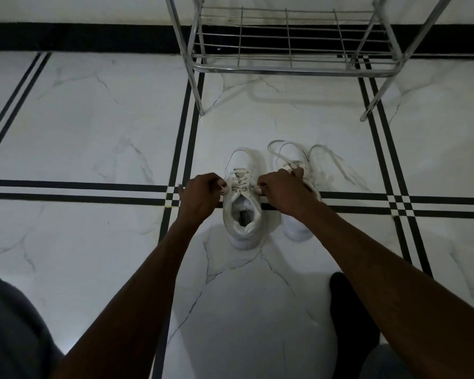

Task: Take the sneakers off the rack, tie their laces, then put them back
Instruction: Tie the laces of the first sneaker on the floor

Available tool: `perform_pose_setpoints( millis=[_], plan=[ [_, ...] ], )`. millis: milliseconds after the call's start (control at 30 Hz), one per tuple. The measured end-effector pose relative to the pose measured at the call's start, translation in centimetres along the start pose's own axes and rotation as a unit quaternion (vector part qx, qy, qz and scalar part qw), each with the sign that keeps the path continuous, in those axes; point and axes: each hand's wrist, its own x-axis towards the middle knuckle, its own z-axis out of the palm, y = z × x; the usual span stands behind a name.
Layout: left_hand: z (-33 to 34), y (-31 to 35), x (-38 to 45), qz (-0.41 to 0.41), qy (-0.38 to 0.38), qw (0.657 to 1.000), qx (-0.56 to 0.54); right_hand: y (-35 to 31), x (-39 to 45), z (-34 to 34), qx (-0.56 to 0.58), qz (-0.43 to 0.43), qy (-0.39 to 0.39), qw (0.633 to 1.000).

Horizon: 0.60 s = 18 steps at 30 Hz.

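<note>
- Two white sneakers stand side by side on the marble floor (93, 119), toes pointing away from the person, in front of the metal rack (290, 50).
- Left sneaker (242, 214): its opening faces up, with a dark label visible on the insole. Its laces (240, 181) run crosswise over the tongue and look drawn tight.
- Right sneaker (293, 160): partly hidden behind the right hand and wrist. Its loose laces (329, 160) lie in big slack loops around the toe and out on the floor to the right.
- Left hand (200, 194): it sits just left of the left sneaker's throat, knuckles up, wrist bent slightly inward. The fingers (222, 187) are curled in a pinch at the lace area; a lace end appears to be gripped, though the strand itself is hard to make out.
- Right hand (282, 191): it sits between the two sneakers, back of the hand up. The fingers (260, 188) are curled toward the left sneaker and pinch something pale at the fingertips, seemingly the other lace end.
- Both forearms reach forward from the bottom corners and converge on the left sneaker, elbows spread wide.
- The rack stands further back against the black skirting; its visible wire shelf holds nothing that can be seen.
- Dark clothing shows at the lower left and lower right edges.
</note>
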Motion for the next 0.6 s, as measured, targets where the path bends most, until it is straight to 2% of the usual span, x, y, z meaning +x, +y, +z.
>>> perform_pose_setpoints(
  millis=[100, 233, 367, 500, 600],
  plan=[
    [-0.2, -0.4, 0.2, -0.002, -0.012, 1.0, -0.014, -0.1, -0.1, -0.2, -0.006, 0.008, 0.007, 1.0],
    [0.4, -0.7, -0.9, 0.066, -0.032, 0.995, 0.069, -0.4, -0.3, -0.5, -0.019, 0.003, 0.028, 0.999],
    [0.4, -0.7, -1.8, 0.134, 0.016, 0.956, 0.26, -0.3, -0.6, -0.7, -0.074, -0.012, 0.033, 0.997],
    [-0.1, -0.7, -1.9, 0.177, 0.043, 0.922, 0.342, 0.2, -0.8, 0.0, -0.115, -0.023, 0.052, 0.992],
    [-0.3, -0.6, -1.8, 0.188, 0.048, 0.913, 0.359, 0.2, -0.8, 0.1, -0.112, -0.023, 0.065, 0.991]
  ],
)
